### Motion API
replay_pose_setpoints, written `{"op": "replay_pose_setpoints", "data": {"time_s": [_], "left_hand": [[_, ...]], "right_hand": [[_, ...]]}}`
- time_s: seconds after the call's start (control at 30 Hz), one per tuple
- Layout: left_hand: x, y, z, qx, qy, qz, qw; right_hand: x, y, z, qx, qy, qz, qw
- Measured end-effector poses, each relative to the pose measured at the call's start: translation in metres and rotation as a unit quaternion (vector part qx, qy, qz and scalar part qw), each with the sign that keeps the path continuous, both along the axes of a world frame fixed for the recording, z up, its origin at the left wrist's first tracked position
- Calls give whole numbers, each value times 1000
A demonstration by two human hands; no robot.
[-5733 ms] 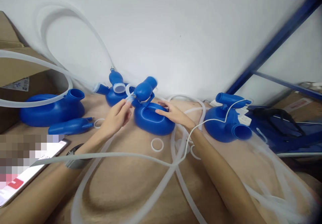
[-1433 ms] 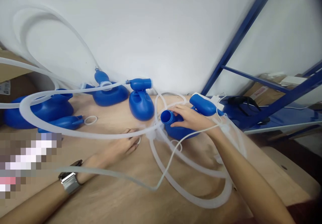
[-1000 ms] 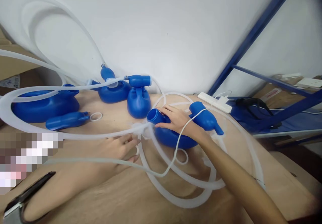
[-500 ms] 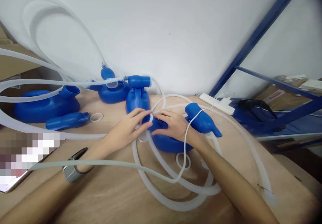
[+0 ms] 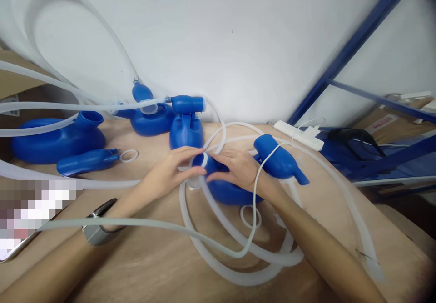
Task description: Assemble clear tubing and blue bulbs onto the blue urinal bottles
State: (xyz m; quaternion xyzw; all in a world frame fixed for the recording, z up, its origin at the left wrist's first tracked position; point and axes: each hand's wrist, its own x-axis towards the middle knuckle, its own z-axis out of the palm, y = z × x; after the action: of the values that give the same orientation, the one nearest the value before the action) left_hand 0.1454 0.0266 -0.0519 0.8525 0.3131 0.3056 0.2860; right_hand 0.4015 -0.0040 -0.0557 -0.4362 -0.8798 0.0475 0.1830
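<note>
A blue plastic bottle (image 5: 231, 195) lies on the table in front of me, its short neck tilted to the left. A white ring (image 5: 205, 160) sits around that neck near the mouth. My left hand (image 5: 166, 170), with a watch at the wrist, grips the ring between thumb and fingers. From the other side, my right hand (image 5: 240, 167) is closed around the neck behind the ring, its palm partly covering the bottle. Right of it lies a blue cup-shaped connector (image 5: 277, 157) with a narrow spout. A loose white ring (image 5: 251, 216) rests below the bottle.
Clear tubing (image 5: 238, 278) coils around the bottle. A white cable (image 5: 153, 221) crosses above my forearms. Other blue bottles (image 5: 57, 139) and a blue connector (image 5: 86, 161) stand left and behind. A phone (image 5: 44, 216) is at left, a power strip (image 5: 298, 135) at back right.
The view has shifted slightly, so the background bottles sit a little further left and higher. Both hands keep their places at the bottle's neck, with the left fingers slightly lower around the ring.
</note>
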Motion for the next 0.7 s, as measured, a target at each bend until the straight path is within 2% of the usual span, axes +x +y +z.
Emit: {"op": "replay_pose_setpoints", "data": {"time_s": [0.13,0.27,0.7], "left_hand": [[-1,0,-3,15,-4,6,1000],[0,-2,0,-18,-18,8,1000],[-1,1,-3,-33,-28,2,999]], "right_hand": [[-1,0,0,10,-17,-1,1000],[-2,0,2,24,-36,-7,999],[-4,0,-4,49,-14,-4,999]]}}
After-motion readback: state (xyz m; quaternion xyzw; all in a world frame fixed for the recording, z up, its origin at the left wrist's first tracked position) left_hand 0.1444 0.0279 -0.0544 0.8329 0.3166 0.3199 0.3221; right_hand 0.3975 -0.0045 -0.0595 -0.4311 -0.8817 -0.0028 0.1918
